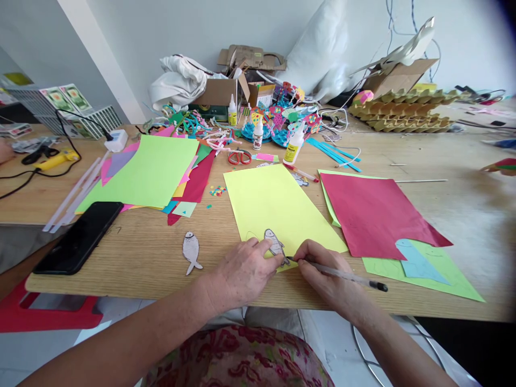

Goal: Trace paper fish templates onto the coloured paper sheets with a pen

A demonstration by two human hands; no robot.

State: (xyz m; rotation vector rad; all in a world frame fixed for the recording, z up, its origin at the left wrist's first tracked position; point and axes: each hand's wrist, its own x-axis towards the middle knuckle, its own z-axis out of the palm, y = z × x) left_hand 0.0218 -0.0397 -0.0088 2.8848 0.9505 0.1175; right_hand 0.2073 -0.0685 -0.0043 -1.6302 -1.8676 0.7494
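Observation:
A yellow sheet (278,201) lies in front of me on the wooden table. On its near edge rests a grey paper fish cutout (274,243), pressed down by the fingertips of my left hand (245,269). My right hand (328,274) is closed around a pen (346,274), whose tip touches beside the fish's tail. A faint curved outline shows on the yellow sheet left of the cutout. A second paper fish (191,251) lies on the bare wood to the left of my left hand.
A black phone (78,237) and stacked coloured paper (149,169) are at left. Red scissors (239,157) and glue bottles (294,144) stand or lie behind the sheet. Red paper (368,209) is at right, near egg trays (403,110). Part of another person's hand (502,166) shows far right.

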